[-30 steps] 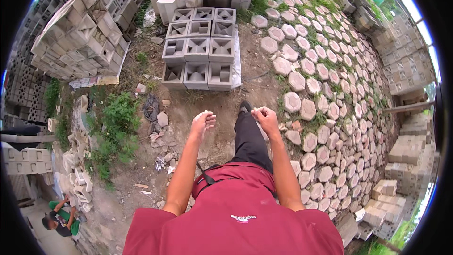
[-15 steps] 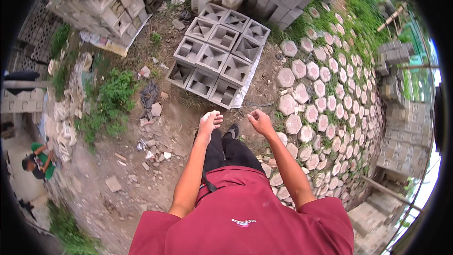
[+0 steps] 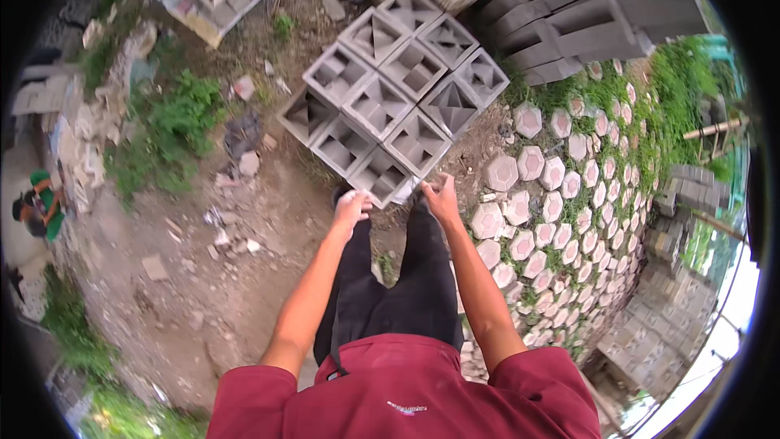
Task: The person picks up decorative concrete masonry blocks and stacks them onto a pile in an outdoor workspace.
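Observation:
Square grey concrete vent blocks (image 3: pixel 380 106) with angled hollow faces lie grouped on a pale sheet in front of me. The closest one, a corner block (image 3: pixel 379 177), points its near edge at my body. My left hand (image 3: pixel 351 208) is at that block's lower left side, fingers loosely bent and apart, with nothing held. On the other side, my right hand (image 3: pixel 441 197) is by its right corner, thumb and fingers spread and also holding nothing. Whether either hand touches the block, I cannot tell.
Hexagonal pavers (image 3: pixel 552 174) cover the grassy ground to the right. Taller stacks of grey blocks (image 3: pixel 577 16) rise behind. Stone rubble (image 3: pixel 231 236) and a green bush (image 3: pixel 166 126) are on the left, where another person (image 3: pixel 39 203) sits farther off.
I have come closer to the blocks, which now appear turned in view. Both hands have moved from in front of my legs to either side of the nearest block.

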The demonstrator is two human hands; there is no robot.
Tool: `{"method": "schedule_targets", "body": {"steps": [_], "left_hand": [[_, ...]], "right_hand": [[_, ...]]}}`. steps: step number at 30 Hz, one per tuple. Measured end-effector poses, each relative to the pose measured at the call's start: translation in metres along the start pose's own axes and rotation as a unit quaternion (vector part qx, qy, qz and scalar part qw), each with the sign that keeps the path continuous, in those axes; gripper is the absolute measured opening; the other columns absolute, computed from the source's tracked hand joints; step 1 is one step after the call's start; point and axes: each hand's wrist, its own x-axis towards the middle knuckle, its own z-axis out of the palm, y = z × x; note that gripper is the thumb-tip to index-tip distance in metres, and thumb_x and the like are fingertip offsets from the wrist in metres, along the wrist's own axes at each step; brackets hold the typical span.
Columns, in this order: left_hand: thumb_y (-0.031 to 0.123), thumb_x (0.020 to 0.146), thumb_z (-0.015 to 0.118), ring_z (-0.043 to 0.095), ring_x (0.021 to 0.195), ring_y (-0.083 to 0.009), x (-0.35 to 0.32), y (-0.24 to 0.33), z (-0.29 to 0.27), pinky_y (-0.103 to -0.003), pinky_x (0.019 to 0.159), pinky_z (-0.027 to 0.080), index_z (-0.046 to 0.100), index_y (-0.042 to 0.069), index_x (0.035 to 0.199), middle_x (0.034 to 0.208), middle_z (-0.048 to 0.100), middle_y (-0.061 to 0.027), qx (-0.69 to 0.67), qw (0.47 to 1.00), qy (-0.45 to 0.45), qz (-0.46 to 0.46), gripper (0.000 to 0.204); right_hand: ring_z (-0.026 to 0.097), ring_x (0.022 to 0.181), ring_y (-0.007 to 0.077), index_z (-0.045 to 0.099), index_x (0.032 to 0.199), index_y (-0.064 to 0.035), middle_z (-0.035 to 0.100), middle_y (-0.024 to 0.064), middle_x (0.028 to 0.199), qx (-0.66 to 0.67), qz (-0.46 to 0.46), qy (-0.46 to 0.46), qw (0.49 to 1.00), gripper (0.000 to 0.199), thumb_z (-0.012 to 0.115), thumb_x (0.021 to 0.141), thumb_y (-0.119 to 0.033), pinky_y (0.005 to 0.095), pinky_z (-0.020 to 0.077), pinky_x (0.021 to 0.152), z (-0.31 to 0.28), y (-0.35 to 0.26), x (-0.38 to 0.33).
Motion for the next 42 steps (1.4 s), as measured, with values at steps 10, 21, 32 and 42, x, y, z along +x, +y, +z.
{"method": "schedule_targets", "body": {"steps": [10, 21, 32, 42], "left_hand": [[0.050, 0.089, 0.048, 0.050, 0.110, -0.0225, 0.271, -0.104, 0.060, -0.043, 0.088, 0.042, 0.049, 0.004, 0.119, 0.119, 0.053, -0.0095, -0.108, 0.982, 0.153, -0.019, 0.055], [0.053, 0.095, 0.030, 0.048, 0.116, -0.0270, 0.353, -0.182, 0.107, -0.049, 0.095, 0.039, 0.042, 0.002, 0.129, 0.127, 0.049, -0.0126, -0.287, 0.923, 0.254, 0.038, 0.062], [0.065, 0.090, 0.025, 0.045, 0.120, -0.0272, 0.315, -0.143, 0.122, -0.041, 0.102, 0.032, 0.043, 0.005, 0.131, 0.131, 0.049, -0.0100, -0.301, 0.924, 0.231, -0.040, 0.075], [0.064, 0.087, 0.036, 0.054, 0.108, -0.0304, 0.174, -0.133, 0.151, -0.045, 0.094, 0.044, 0.043, 0.009, 0.131, 0.124, 0.053, -0.0130, -0.589, 0.806, -0.014, 0.058, 0.072]], "right_hand": [[0.062, 0.084, 0.0301, 0.029, 0.128, 0.0048, 0.060, 0.0205, 0.095, -0.120, -0.132, -0.069, 0.982, 0.072, 0.071, 0.078, -0.026, 0.0369, 0.0485, 0.075, 0.078, 0.172, 0.217], [0.060, 0.089, 0.0383, 0.027, 0.124, 0.0054, 0.059, 0.0251, 0.097, -0.158, -0.152, -0.202, 0.954, 0.073, 0.074, 0.074, -0.021, 0.0407, 0.0478, 0.075, 0.104, 0.185, 0.258], [0.051, 0.084, 0.0228, 0.026, 0.120, 0.0071, 0.049, 0.0159, 0.095, -0.173, -0.103, -0.226, 0.953, 0.090, 0.086, 0.061, -0.024, 0.0340, 0.0465, 0.072, 0.081, 0.173, 0.249], [0.054, 0.077, 0.0244, 0.033, 0.112, 0.0006, 0.052, 0.0147, 0.087, -0.135, -0.065, -0.233, 0.961, 0.075, 0.085, 0.062, -0.021, 0.0370, 0.0475, 0.070, 0.018, 0.034, 0.131]]}}
